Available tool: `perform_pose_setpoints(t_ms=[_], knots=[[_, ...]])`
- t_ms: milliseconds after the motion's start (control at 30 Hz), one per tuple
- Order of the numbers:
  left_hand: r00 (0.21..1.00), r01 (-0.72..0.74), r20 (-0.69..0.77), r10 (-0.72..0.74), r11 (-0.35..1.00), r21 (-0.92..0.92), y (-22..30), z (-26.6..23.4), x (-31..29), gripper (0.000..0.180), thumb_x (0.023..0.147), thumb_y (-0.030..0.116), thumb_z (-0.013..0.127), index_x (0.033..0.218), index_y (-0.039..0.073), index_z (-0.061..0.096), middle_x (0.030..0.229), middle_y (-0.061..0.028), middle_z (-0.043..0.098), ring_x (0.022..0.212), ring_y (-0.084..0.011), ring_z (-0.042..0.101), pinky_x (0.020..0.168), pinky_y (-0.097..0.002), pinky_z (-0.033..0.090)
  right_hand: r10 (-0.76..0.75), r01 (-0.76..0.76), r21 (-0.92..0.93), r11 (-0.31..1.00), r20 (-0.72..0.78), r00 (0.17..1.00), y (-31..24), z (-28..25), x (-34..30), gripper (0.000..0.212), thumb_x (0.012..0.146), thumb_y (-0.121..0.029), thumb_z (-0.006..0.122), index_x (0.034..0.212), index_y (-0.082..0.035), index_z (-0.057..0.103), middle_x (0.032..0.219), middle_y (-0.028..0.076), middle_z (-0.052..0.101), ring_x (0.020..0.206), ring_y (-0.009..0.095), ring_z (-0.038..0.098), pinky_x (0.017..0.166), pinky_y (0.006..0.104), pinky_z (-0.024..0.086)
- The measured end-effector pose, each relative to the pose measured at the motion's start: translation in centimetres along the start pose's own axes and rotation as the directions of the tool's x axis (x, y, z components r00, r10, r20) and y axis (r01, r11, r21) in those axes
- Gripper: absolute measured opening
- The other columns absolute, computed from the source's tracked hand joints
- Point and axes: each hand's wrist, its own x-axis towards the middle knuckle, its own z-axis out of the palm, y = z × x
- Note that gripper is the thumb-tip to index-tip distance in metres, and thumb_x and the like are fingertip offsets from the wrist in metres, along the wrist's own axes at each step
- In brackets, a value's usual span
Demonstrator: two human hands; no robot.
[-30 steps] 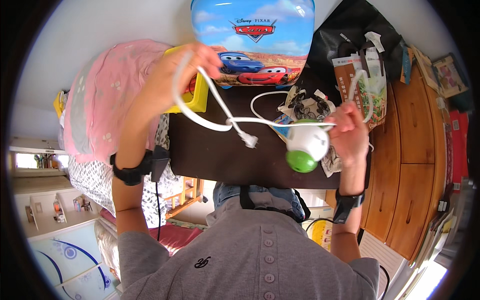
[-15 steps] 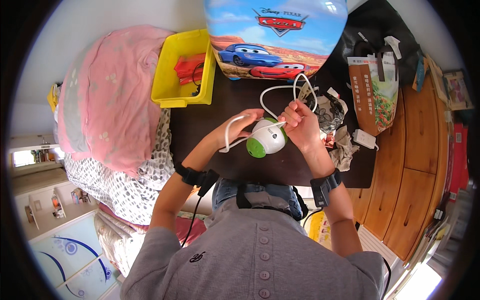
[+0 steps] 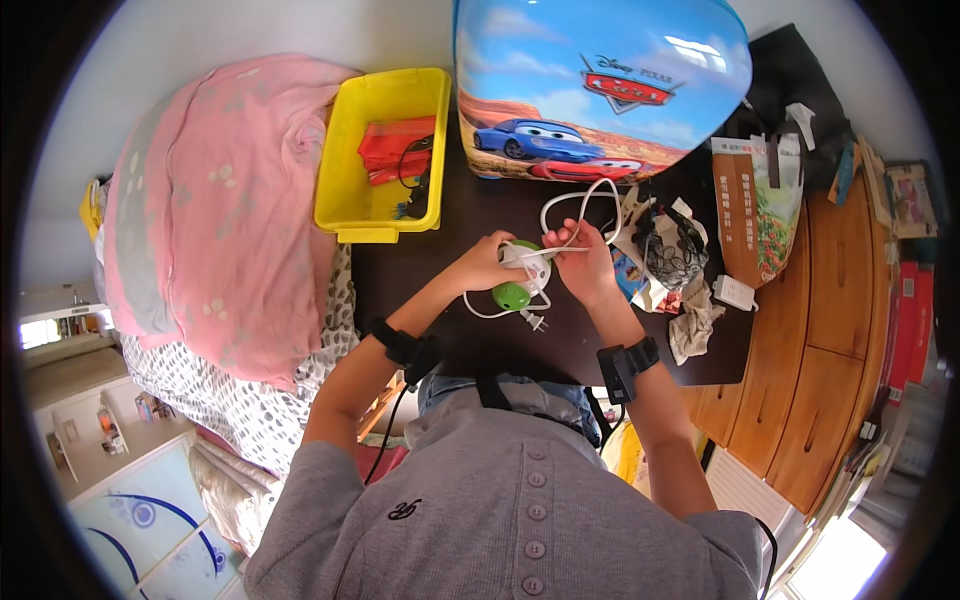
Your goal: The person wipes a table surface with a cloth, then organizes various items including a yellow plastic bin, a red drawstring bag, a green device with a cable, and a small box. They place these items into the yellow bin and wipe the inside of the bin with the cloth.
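A rounded white-and-green device (image 3: pixel 513 294) stands on the dark table; its exact kind I cannot tell. My left hand (image 3: pixel 484 264) is closed over its upper left side, and its fingers hide part of the white body. A white power cord (image 3: pixel 545 214) loops behind and around the device. My right hand (image 3: pixel 588 266) pinches a length of this cord just right of the device. The cord's two-pronged plug (image 3: pixel 536 321) hangs or lies free at the near side of the device.
Behind my hands stands a suitcase (image 3: pixel 560 90) with cartoon cars. A yellow bin (image 3: pixel 380 236) with red packets is at the far left of the dark table (image 3: pixel 440 345). Tangled black cords (image 3: pixel 672 245), crumpled paper (image 3: pixel 695 325), a white adapter (image 3: pixel 735 293) and a paper bag (image 3: pixel 745 210) crowd the right.
My left hand has moved from beside the device onto it. The plug has come into sight at the near side. My right hand still pinches the cord; the whole view has shifted slightly.
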Motion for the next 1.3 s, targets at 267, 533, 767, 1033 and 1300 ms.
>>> perform_pose_setpoints(t_ms=[267, 533, 767, 1033, 1300], knots=[[0.967, 0.249, 0.0, -0.255, 0.942, -0.224, -1.6, -0.3, 3.9, 0.085, 0.057, 0.044, 0.077, 0.12, -0.003, 0.044, 0.107, -0.0205, 0.058, 0.082, -0.0289, 0.065, 0.056, -0.0339, 0.057, 0.01, -0.089, -0.295, 0.951, -0.258, 0.966, 0.2, -1.9, 3.4, 0.028, 0.09, -0.027, 0.048, 0.109, -0.006, 0.049, 0.118, 0.009, 0.054, 0.111, 0.022, 0.05, 0.096, 0.0362, 0.036], [0.92, 0.387, 0.033, -0.39, 0.894, -0.225, -1.7, -0.1, 5.4, 0.077, 0.065, 0.042, 0.073, 0.119, -0.003, 0.042, 0.09, -0.018, 0.061, 0.067, -0.0242, 0.066, 0.049, -0.0323, 0.056, 0.07, -0.194, -0.405, 0.894, -0.303, 0.95, -0.1, -2.7, 4.9, 0.026, 0.091, -0.029, 0.048, 0.107, -0.008, 0.048, 0.117, 0.006, 0.055, 0.107, 0.019, 0.049, 0.095, 0.0346, 0.036], [0.907, 0.419, 0.071, -0.415, 0.871, -0.257, -2.5, 0.5, 6.3, 0.08, 0.067, 0.051, 0.069, 0.114, -0.009, 0.044, 0.083, -0.0193, 0.061, 0.056, -0.0238, 0.064, 0.045, -0.0304, 0.055, 0.059, -0.193, -0.474, 0.859, -0.284, 0.957, 0.3, -4.0, 5.5, 0.033, 0.09, -0.032, 0.05, 0.115, -0.009, 0.049, 0.12, 0.004, 0.053, 0.112, 0.017, 0.045, 0.096, 0.0336, 0.031], [0.826, 0.558, 0.077, -0.559, 0.789, -0.257, -3.1, 0.4, 7.4, 0.084, 0.072, 0.059, 0.06, 0.114, -0.011, 0.045, 0.088, -0.0264, 0.058, 0.061, -0.0319, 0.064, 0.047, -0.0367, 0.056, 0.068, -0.232, -0.59, 0.774, -0.286, 0.956, 0.8, -3.4, 4.7, 0.03, 0.087, -0.032, 0.055, 0.114, -0.017, 0.054, 0.113, -0.005, 0.055, 0.107, 0.011, 0.047, 0.088, 0.0324, 0.032], [0.762, 0.612, -0.025, -0.647, 0.732, -0.298, -1.7, 0.3, 6.8, 0.085, 0.077, 0.059, 0.05, 0.132, -0.004, 0.033, 0.135, -0.0209, 0.023, 0.072, -0.034, 0.064, 0.049, -0.0346, 0.058, -0.08, -0.173, -0.64, 0.749, -0.346, 0.935, 0.5, -1.8, 3.0, 0.032, 0.087, -0.024, 0.051, 0.117, -0.011, 0.053, 0.113, 0.0, 0.057, 0.104, 0.014, 0.049, 0.089, 0.0322, 0.034]])
